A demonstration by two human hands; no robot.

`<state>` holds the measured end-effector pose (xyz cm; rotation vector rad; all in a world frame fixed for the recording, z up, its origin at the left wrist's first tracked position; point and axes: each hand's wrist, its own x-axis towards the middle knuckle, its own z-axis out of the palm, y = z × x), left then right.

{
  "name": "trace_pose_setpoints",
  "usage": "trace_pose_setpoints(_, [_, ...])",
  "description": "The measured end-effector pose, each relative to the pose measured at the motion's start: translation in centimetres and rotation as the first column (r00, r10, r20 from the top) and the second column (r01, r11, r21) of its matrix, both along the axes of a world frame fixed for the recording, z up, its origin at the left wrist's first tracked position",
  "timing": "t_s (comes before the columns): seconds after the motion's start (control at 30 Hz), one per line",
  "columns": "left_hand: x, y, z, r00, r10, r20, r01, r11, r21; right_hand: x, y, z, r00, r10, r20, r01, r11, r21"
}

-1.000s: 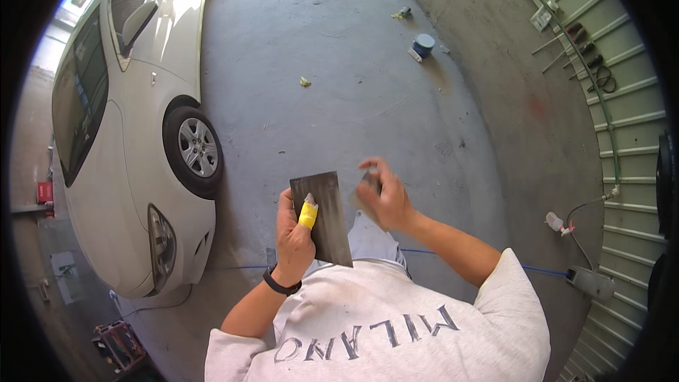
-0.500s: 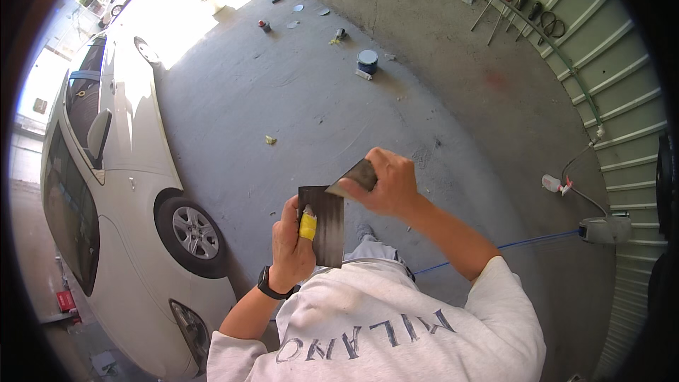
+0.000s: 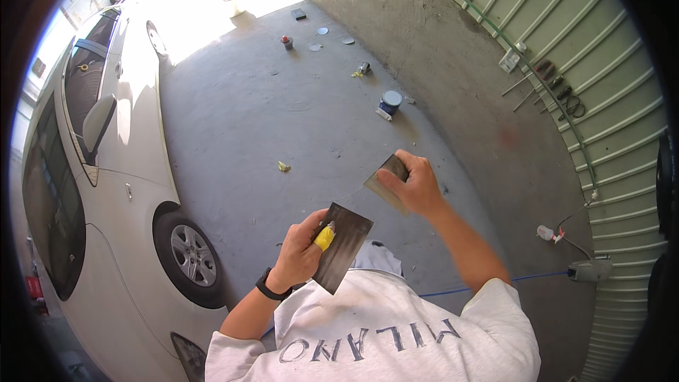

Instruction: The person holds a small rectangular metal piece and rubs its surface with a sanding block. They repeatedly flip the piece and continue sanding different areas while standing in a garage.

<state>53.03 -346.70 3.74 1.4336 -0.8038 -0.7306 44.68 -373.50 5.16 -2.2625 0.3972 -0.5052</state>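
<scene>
My left hand (image 3: pixel 297 255) is closed on a dark rectangular metal plate (image 3: pixel 346 240), like a flat putty spreader, its face turned up and streaked. Something yellow (image 3: pixel 325 238) with a greyish tip lies on that plate where my thumb rests; it looks like a wrap around the thumb, but I cannot be sure. My right hand (image 3: pixel 423 187) pinches a second flat scraper (image 3: pixel 385 191), its blade angled down to the left. A gap separates the two blades. Both hands are held in front of my body, above the grey floor.
A white car (image 3: pixel 127 205) stands along the left. On the floor ahead are a blue can (image 3: pixel 390 102), a small red-topped container (image 3: pixel 286 42), several discs and a yellowish scrap (image 3: pixel 283 167). A blue hose (image 3: pixel 527 278) runs right toward the ribbed wall (image 3: pixel 615 120), where tools hang.
The two blades have come apart; they were touching or overlapping before. My right hand has moved right, and the left plate has tilted clockwise. The whole view has shifted too.
</scene>
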Motion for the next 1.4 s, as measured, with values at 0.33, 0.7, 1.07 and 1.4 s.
trace_pose_setpoints(0.33, [12.0,2.5,2.6,0.993,-0.064,0.102,0.05,0.99,0.135,16.0,3.5,2.6,0.88,0.474,-0.036,-0.442,0.789,-0.426])
trace_pose_setpoints(0.7, [22.5,-8.4,1.9,0.908,0.216,-0.359,-0.147,0.966,0.211,32.5,-10.9,-1.7,0.633,0.772,0.061,-0.699,0.536,0.473])
trace_pose_setpoints(1.07, [29.8,-24.6,1.3,0.765,0.138,-0.629,-0.204,0.978,-0.033,33.8,-22.3,-6.7,0.875,0.355,0.329,-0.356,0.009,0.935])
trace_pose_setpoints(1.4, [31.8,-34.9,-4.3,0.749,0.278,-0.602,-0.282,0.955,0.09,30.9,-20.3,-6.1,0.853,0.155,0.498,-0.507,0.472,0.722])
